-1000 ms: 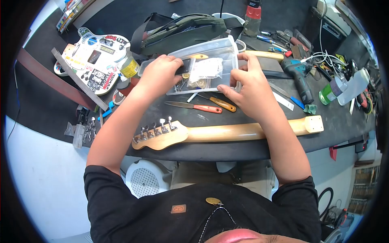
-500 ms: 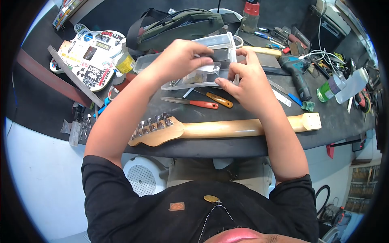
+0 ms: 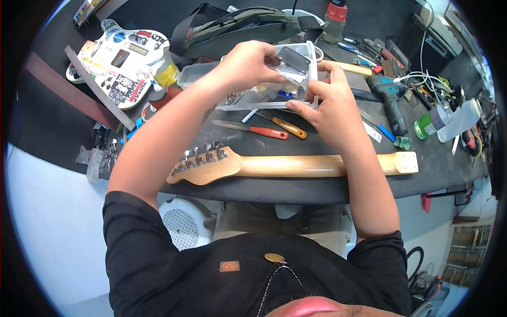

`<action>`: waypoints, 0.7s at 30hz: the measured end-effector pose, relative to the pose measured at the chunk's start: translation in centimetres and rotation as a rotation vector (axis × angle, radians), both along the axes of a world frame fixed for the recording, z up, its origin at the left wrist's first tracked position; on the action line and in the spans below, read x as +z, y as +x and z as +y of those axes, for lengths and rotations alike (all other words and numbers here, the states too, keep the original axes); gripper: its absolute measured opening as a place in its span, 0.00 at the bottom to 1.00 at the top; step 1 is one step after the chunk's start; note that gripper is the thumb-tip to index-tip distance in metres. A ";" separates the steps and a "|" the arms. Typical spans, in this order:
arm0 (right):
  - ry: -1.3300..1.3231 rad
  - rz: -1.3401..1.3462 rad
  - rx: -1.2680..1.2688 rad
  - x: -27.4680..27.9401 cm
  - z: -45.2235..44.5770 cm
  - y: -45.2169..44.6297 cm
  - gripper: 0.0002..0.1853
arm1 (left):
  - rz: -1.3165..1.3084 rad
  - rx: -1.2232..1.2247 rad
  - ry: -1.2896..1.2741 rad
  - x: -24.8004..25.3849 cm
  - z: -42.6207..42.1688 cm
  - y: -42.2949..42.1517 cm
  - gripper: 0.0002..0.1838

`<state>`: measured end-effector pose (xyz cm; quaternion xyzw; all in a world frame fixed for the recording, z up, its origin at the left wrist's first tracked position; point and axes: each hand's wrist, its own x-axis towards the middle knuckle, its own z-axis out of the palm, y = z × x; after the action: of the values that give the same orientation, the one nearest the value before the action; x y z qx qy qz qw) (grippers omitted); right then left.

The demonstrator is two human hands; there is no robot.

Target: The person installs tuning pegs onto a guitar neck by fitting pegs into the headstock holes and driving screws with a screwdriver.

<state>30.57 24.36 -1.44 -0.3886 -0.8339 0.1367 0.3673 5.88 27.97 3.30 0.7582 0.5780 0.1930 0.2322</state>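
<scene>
Clear box (image 3: pixel 280 105), back from the near edge of the workbench (image 3: pixel 317 141), is gripped by the right hand (image 3: pixel 331 98), whose slackening, I judge, could spill small parts (image 3: pixel 234 98) as the left hand (image 3: pixel 251 63) pinches a black plate (image 3: pixel 293 59)

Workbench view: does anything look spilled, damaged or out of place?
No spill or damage is evident. On the left, though, a small clear container seems to jut past the near edge of the workbench, which looks a precarious spot.
</scene>
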 end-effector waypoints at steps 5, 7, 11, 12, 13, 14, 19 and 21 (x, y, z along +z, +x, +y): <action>-0.056 0.010 -0.018 0.3 0.1 0.1 0.20 | -0.221 -0.204 -0.140 2.4 1.9 -3.3 0.31; -0.001 0.007 -0.022 0.1 0.1 0.1 0.20 | -0.195 -0.050 -0.104 3.4 1.1 -4.3 0.24; 0.035 0.012 -0.026 -0.2 0.1 0.0 0.21 | 0.154 0.020 -0.056 1.8 0.8 -6.7 0.16; 0.030 0.012 -0.026 -0.1 0.1 0.0 0.21 | 0.280 -0.024 0.040 0.8 0.5 -7.0 0.14; 0.024 0.011 -0.027 0.0 0.0 0.0 0.22 | 0.302 -0.037 0.027 0.3 -0.1 -7.1 0.15; 0.019 0.009 -0.028 0.0 -0.1 0.0 0.22 | 0.333 -0.014 0.013 -0.3 -0.6 -6.7 0.16; 0.077 0.055 -0.021 -0.7 0.2 -0.2 0.22 | 0.346 0.011 -0.039 -1.3 -2.0 -4.3 0.17; 0.066 0.051 -0.017 -0.7 0.2 -0.2 0.21 | 0.222 -0.059 -0.069 -1.0 -1.7 -4.2 0.16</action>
<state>30.33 24.51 -2.09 -0.3796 -0.8251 0.1158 0.4022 1.69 26.28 2.30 0.7832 0.5837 0.0808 0.1986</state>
